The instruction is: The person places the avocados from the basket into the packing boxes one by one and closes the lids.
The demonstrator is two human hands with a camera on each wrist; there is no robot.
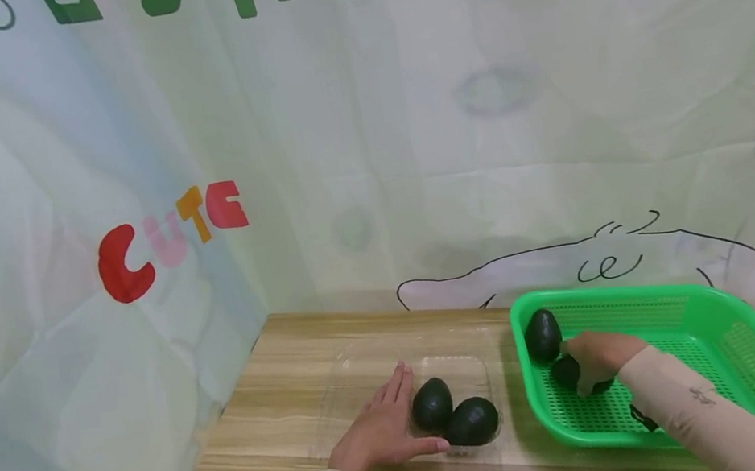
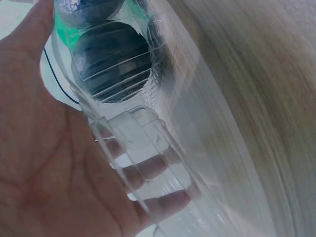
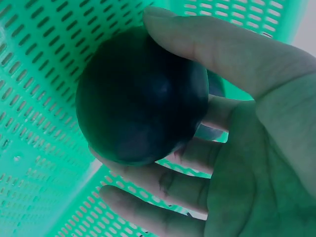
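A clear plastic clamshell container [image 1: 453,358] lies on the wooden table, and two dark avocados, one [image 1: 432,405] beside the other [image 1: 473,421], sit in its right part. My left hand [image 1: 383,428] rests at the container with fingers extended and thumb spread, just left of these avocados. In the left wrist view, its fingers show through the clear plastic [image 2: 140,126]. Inside the green basket [image 1: 537,407], my right hand [image 1: 604,355] grips an avocado [image 3: 140,98], thumb on one side and curled fingers on the other. Another avocado [image 1: 543,334] lies at the basket's back left corner.
The perforated green basket stands on the right of the wooden table [image 1: 259,424], close to the container. A printed cloth backdrop [image 1: 361,124] hangs behind the table and along its left side.
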